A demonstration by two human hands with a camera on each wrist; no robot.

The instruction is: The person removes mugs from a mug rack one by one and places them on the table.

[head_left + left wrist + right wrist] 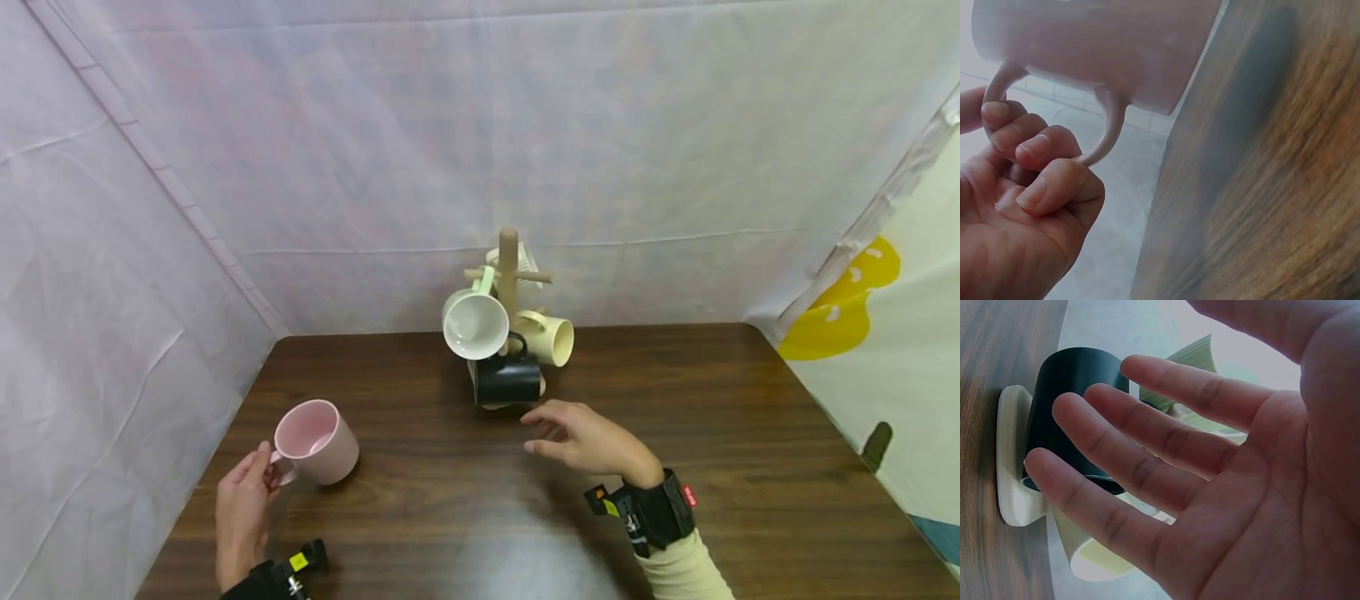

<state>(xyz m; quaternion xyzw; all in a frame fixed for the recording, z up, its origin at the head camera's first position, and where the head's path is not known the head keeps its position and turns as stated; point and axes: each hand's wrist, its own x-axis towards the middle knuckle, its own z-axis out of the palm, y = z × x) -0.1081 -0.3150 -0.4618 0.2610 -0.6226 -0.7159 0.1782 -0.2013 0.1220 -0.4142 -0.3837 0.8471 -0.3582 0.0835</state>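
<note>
My left hand (243, 504) grips the handle of a pink mug (330, 450) at the left of the table. Its fingers curl through the handle (1110, 128) in the left wrist view, and the mug's mouth faces up. In front of a wooden mug rack (508, 242), my right hand (588, 437) holds nothing. Its fingers (1141, 469) spread out before the black mug (510, 381), which hangs low on the rack; whether they touch it I cannot tell. A white mug with a light green handle (476, 325) hangs above, mouth toward me.
To the right on the rack hangs a pale yellow mug (555, 340); a ribbed whitish cup (528, 262) is partly hidden behind the post. The brown wooden table (420, 517) ends at pale cloth walls (360, 167) at the back and left.
</note>
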